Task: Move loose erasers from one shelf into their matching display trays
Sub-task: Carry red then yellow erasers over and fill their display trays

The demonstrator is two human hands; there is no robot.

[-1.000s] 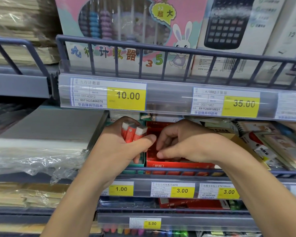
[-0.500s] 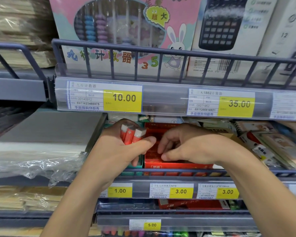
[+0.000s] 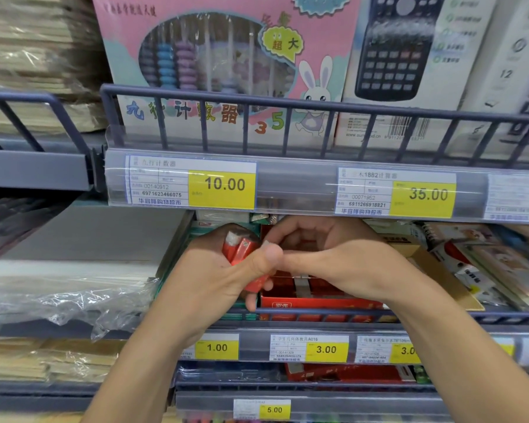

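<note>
Several red-sleeved erasers are sitting bunched in my left hand, which is gripping them with the thumb clamped across the front, just left of the red display tray on the middle shelf. My right hand is curling over the tray, its fingertips pinching at the end of one eraser in the bunch. Whether that pinch is fully holding I cannot tell. I am judging the risk here as a loose pull: dragging one eraser free could be loosening the others, letting them slip past my thumb and drop behind the shelf rail or into the green tray beside it
</note>
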